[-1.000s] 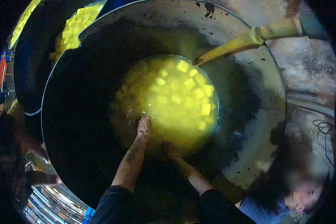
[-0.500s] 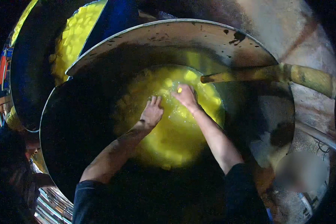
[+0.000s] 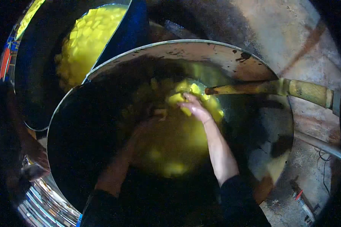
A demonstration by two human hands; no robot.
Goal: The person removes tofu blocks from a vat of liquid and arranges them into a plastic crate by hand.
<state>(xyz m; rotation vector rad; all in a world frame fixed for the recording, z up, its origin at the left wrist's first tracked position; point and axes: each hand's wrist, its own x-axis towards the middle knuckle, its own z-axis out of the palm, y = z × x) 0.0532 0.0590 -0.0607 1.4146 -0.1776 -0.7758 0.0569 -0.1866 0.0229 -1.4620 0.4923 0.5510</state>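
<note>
Both arms reach down into a large round metal vat [image 3: 250,58] that holds murky yellow liquid [image 3: 193,132] with pale yellow blocks in it. My right hand [image 3: 195,106] is lit, at the far side of the liquid, with its fingers apart and curved beside some yellow blocks [image 3: 177,99]. Whether it grips one is unclear. My left hand [image 3: 157,112] lies in shadow to its left, dim and smeared, with its fingers hard to make out. Near the right hand, the dark tip of a bamboo pole [image 3: 246,88] hangs over the liquid.
A second vat [image 3: 121,30] with many yellow blocks [image 3: 93,32] stands at the upper left. At the left edge a person's hand [image 3: 36,172] shows near the rim. A metal pipe [image 3: 318,143] and a thin cable [image 3: 324,178] lie at the right.
The view has shifted, so the vat sits lower. Both hands moved from the near side to the far part of the liquid; the left has since gone into shadow. The right hand's fingers have spread.
</note>
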